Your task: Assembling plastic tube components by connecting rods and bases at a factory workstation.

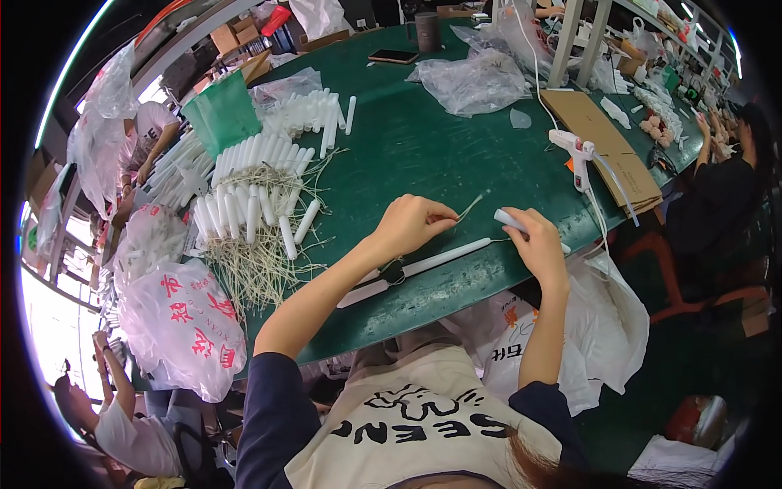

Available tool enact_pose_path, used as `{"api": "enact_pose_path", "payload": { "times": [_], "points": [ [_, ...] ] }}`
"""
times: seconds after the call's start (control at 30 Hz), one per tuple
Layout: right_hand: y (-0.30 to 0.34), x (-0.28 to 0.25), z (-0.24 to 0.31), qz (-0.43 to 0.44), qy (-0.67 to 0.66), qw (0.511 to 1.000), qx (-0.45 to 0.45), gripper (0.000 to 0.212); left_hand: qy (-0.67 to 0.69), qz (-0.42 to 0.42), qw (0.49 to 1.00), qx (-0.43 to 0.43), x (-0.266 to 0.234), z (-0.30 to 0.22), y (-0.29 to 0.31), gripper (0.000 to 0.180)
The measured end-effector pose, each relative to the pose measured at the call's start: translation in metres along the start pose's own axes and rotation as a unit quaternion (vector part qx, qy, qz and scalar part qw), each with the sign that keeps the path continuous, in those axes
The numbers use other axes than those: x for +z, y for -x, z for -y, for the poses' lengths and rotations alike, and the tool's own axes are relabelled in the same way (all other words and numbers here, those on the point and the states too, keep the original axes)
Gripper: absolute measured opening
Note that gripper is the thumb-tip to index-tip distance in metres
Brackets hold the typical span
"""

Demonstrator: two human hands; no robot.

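My left hand (pixel 411 224) is closed in a pinch on a thin pale wire (pixel 471 207) with a small tip at its far end, held above the green table. To its right, my right hand (pixel 538 243) is wrapped round a short white tube (pixel 507 218); one end sticks out toward the left hand. The wire and the tube are apart. On the table below both hands lies a long white stick (pixel 448 257) with a thin wire at its right end. Another white stick (pixel 363 293) lies near the front edge, partly behind my left forearm.
Left of my hands is a big pile of white tubes (pixel 244 212) with tangled wires (pixel 261 269). A white glue gun (pixel 577 156) stands at the right by folded cardboard (pixel 607 147). Clear plastic bags (pixel 476 80) and a phone (pixel 393 56) lie farther back. Other people sit at both sides.
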State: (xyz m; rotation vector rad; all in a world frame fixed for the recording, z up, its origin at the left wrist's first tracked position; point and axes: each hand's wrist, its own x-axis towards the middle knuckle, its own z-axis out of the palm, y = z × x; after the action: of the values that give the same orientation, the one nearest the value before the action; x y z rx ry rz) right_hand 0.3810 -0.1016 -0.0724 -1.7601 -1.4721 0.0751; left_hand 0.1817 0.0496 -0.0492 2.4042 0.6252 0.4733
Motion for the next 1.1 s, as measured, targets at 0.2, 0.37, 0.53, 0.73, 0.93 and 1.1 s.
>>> {"api": "enact_pose_path", "payload": {
  "times": [0.2,0.37,0.53,0.73,0.93,1.1],
  "points": [
    [-0.006,0.0,0.002,-0.027,0.012,0.999,-0.023,0.026,0.024,0.008,1.0,0.013,-0.002,-0.002,0.001,0.018],
    [-0.011,0.0,0.002,-0.044,0.031,0.998,-0.045,0.026,0.002,0.033,0.999,0.011,-0.001,-0.005,-0.001,0.018],
    [-0.012,0.0,-0.004,-0.05,0.061,0.995,-0.061,0.028,0.018,0.045,0.999,0.018,0.002,0.0,-0.003,0.018],
    [-0.017,-0.001,0.0,-0.041,0.094,0.99,-0.092,0.03,0.023,0.065,0.997,0.024,0.003,0.002,-0.004,0.018],
    [-0.018,-0.002,-0.002,-0.04,0.109,0.989,-0.095,0.029,0.025,0.063,0.997,0.024,0.001,0.003,-0.004,0.018],
    [-0.018,-0.004,0.005,-0.028,0.099,0.987,-0.12,0.029,0.025,0.067,0.997,0.023,-0.002,0.002,-0.001,0.018]
  ]
}}
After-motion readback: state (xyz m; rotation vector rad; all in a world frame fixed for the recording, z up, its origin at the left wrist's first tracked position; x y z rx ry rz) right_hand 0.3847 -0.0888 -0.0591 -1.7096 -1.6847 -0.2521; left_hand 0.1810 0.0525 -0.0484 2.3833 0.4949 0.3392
